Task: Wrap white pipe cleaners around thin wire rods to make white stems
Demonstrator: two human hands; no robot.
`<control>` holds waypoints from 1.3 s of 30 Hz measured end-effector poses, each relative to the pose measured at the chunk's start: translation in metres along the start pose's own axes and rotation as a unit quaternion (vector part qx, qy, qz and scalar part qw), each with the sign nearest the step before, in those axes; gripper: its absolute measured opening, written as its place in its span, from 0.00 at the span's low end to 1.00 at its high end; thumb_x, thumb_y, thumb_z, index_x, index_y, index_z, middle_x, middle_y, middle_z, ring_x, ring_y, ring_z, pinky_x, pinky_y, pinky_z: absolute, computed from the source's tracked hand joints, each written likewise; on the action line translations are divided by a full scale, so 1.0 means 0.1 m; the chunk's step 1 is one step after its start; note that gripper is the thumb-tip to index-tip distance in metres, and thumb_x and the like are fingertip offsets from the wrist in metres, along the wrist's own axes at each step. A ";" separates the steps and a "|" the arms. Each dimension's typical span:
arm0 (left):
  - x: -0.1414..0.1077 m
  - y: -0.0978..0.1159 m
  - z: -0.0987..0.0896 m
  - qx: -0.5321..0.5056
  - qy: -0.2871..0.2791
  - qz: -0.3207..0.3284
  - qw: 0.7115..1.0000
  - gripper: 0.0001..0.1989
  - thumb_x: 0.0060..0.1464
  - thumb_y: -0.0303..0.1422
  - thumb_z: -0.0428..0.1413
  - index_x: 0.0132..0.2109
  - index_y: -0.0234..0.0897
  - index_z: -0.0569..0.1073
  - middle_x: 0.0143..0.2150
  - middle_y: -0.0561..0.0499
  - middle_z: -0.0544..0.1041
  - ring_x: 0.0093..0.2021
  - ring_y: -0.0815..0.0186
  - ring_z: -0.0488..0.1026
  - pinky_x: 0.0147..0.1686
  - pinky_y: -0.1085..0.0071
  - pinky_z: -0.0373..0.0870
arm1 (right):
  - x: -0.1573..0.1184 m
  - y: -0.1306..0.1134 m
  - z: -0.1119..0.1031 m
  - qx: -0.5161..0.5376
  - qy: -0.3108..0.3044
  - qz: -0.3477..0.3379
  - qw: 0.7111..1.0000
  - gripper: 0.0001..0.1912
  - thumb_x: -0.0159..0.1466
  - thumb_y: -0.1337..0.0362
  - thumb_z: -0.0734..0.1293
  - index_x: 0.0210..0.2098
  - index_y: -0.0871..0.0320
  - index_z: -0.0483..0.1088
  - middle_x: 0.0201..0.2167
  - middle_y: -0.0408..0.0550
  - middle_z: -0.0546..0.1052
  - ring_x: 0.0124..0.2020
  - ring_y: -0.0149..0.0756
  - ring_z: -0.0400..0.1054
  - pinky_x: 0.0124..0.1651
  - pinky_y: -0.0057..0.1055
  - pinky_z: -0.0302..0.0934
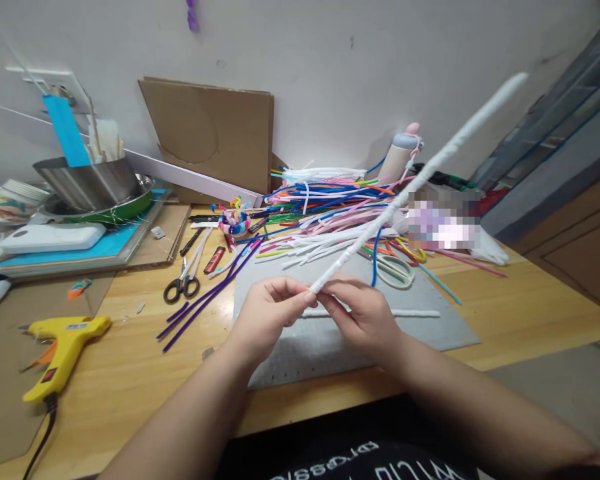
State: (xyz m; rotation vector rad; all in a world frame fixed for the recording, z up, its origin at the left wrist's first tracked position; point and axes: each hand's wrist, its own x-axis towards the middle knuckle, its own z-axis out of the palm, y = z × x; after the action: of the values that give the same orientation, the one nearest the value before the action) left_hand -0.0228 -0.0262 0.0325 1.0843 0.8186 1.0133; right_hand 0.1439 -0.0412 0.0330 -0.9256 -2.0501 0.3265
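A long white fuzzy stick (pixel 410 190), wrapped in pipe cleaner, slants up to the right from my fingers. Its lower end is pinched in my left hand (pixel 275 313), between thumb and forefinger. Right beside it, my right hand (pixel 365 317) has its thumb and fingers closed at the same end. Beneath both hands lies a grey cutting mat (pixel 315 357), and on it rests a thinner white stick (pixel 417 313), partly hidden by my hands.
Bundles of coloured pipe cleaners (pixel 330 200) lie behind the mat. Black-handled scissors (pixel 181 287), purple pipe cleaners (pixel 205 300) and a yellow glue gun (pixel 63 343) are to the left. Green-handled scissors (pixel 397 272) lie on the mat. Cardboard (pixel 220 137) leans on the wall.
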 end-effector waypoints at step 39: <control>-0.08 -0.13 -0.01 0.511 -0.014 0.467 0.721 0.05 0.52 0.22 0.53 0.36 0.35 0.72 0.34 0.49 0.78 0.33 0.67 0.74 0.33 0.72 0.72 | 0.57 0.12 -0.43 -0.088 -0.402 0.009 0.911 0.09 0.62 0.67 0.62 0.34 0.53 0.76 0.28 0.42 0.77 0.30 0.32 0.68 0.37 0.28 0.57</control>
State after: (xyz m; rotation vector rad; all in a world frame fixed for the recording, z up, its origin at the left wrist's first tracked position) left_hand -0.0233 -0.0355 0.0203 2.6536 0.7922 1.3606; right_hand 0.1619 0.0038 0.0868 -1.0188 -2.8613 0.6176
